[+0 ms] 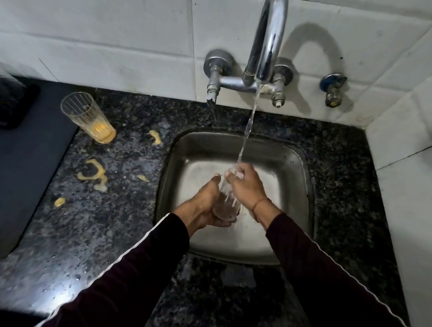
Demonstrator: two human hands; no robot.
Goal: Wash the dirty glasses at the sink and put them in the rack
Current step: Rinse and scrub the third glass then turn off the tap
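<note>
Rinsing step in hand. Clear glass (226,201) held tilted over the sink (306,183), under the thin stream of water (248,126) from the tap (267,38). Left hand (208,203) curled around the base of the glass from below; right hand (245,183) gripping near the rim, where the water lands. Second glass (88,116) standing upright on the worktop (122,208), well apart to the left, with yellow rest at its bottom and yellow spills (93,173) beside it. Rack not in view. Probably next: turning the glass to rinse all around, then emptying it, with firm grip because wet glass slips easily.
</note>
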